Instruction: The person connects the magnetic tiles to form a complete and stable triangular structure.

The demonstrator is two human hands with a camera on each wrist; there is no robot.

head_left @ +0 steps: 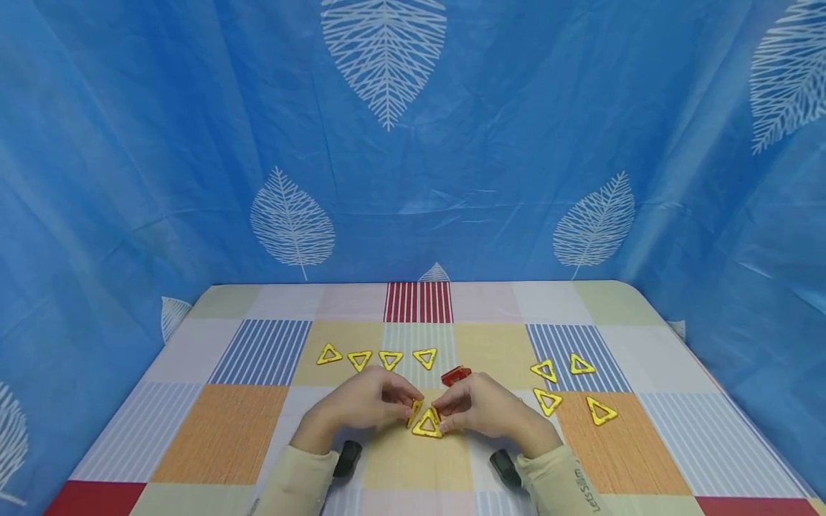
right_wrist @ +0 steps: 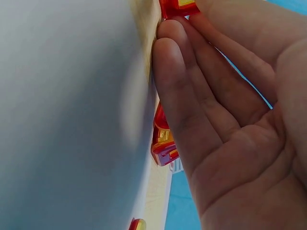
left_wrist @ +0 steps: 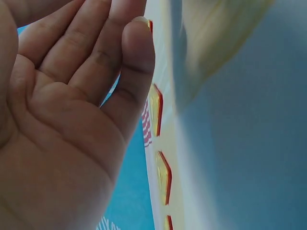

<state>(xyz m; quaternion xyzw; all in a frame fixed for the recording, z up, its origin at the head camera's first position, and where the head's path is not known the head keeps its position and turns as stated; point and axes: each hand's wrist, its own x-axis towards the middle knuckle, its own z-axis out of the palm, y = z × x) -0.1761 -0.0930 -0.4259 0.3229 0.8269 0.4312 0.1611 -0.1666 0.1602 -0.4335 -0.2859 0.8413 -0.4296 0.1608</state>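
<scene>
Near the front middle of the table, my left hand pinches a yellow triangular magnetic tile standing on edge between thumb and fingers. Opposite it, my right hand pinches another such tile, mostly hidden by the fingers; its red-and-yellow corner shows at the fingertips in the right wrist view. Between the hands a yellow triangular tile faces the head camera, close to both held tiles; whether all edges touch is unclear. Just behind the right hand lies a red piece, partly covered.
Several yellow triangular tiles lie in a row behind the left hand. More triangular tiles lie spread to the right. A checked cloth covers the table, and a blue leaf-patterned curtain surrounds it.
</scene>
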